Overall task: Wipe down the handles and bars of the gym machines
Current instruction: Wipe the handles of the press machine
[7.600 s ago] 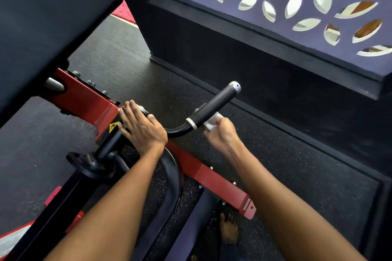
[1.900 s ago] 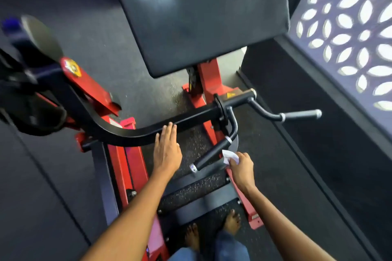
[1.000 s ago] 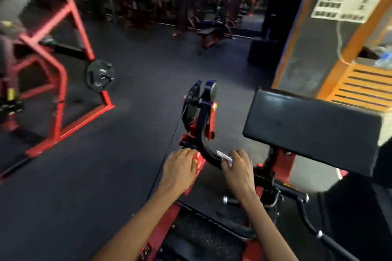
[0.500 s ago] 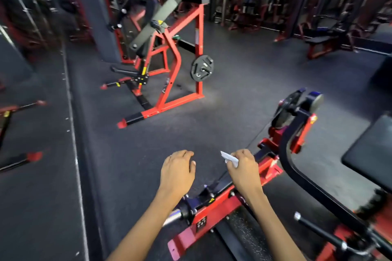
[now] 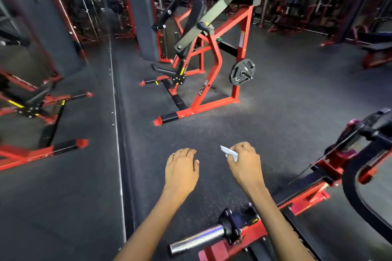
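Reaching forward over a dark rubber floor point(image 5: 275, 95), two bare forearms are seen from above. A small crumpled white wipe point(image 5: 229, 152) is pinched in the curled fingers of the right hand point(image 5: 244, 163), its pointed corner sticking out toward the left hand point(image 5: 182, 167). The left hand is held palm down with loosely bent fingers; nothing is grasped in it. Both hands are raised in the air, apart from each other, and no machine is touched by either.

Just below the forearms, at the bottom edge, a red machine frame point(image 5: 244, 239) is seen, with a shiny steel weight peg point(image 5: 197, 239) jutting out to the left under the left forearm. A curved black bar point(image 5: 356, 193) of the same machine is cut off by the right edge, and its upper parts there are blurred.

Farther ahead, well apart from the hands, a red plate-loaded machine point(image 5: 212, 82) stands on the floor, with angled dark lever arms and one black weight plate point(image 5: 241, 72) hung on its right side. No containers are visible.

Along the left, a mirror wall point(image 5: 42, 154) is seen, in which red frames are reflected. A grey pillar point(image 5: 142, 10) rises behind the machine. More racks and benches in the dim background are too dark and blurred to be made out.
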The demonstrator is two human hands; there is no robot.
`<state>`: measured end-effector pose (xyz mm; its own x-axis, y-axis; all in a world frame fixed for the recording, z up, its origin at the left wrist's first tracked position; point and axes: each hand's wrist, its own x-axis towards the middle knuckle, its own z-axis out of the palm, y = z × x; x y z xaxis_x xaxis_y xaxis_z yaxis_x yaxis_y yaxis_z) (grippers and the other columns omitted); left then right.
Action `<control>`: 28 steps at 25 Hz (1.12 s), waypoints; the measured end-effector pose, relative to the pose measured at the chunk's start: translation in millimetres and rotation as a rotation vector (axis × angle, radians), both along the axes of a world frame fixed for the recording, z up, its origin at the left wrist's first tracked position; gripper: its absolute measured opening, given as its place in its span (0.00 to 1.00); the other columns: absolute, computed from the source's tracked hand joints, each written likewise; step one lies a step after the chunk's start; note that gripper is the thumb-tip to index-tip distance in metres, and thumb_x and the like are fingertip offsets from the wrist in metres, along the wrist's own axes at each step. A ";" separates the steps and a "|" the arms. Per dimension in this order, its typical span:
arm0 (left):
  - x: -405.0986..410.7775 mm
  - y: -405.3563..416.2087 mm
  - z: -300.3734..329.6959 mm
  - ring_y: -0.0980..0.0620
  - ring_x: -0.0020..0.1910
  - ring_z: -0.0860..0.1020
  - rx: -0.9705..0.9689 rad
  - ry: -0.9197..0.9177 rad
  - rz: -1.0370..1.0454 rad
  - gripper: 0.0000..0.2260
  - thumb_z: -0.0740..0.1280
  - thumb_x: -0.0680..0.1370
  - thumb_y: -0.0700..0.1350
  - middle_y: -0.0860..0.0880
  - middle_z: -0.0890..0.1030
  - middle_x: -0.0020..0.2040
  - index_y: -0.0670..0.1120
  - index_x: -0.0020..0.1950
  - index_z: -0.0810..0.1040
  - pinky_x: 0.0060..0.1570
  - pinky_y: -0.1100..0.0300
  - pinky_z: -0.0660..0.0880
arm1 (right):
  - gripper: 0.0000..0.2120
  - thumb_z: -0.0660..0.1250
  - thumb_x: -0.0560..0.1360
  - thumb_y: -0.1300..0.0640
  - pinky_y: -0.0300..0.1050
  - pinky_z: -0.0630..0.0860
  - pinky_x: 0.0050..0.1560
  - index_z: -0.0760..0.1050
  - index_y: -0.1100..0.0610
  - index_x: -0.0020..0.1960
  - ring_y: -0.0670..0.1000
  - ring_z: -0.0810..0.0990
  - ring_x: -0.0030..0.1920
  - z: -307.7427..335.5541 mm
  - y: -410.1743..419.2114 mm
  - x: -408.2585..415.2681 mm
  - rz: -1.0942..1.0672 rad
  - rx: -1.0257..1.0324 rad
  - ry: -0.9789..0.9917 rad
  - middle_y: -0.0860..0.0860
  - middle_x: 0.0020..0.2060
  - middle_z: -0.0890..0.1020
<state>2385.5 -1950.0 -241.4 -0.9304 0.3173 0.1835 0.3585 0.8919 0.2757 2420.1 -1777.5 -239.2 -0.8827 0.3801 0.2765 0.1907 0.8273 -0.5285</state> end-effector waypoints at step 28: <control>-439.8 -28.4 -16.6 0.51 0.66 0.72 0.039 -0.046 -0.115 0.17 0.60 0.81 0.48 0.51 0.75 0.67 0.48 0.69 0.73 0.67 0.57 0.64 | 0.09 0.62 0.76 0.56 0.49 0.67 0.51 0.78 0.60 0.49 0.58 0.75 0.53 3.1 -50.5 -392.1 -0.175 0.021 -0.172 0.55 0.49 0.78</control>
<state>1945.7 -1978.4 -258.0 -0.8960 0.4157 0.1563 0.4440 0.8338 0.3281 2028.0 -1828.0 -236.1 -0.8388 0.5268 0.1375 0.4172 0.7843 -0.4592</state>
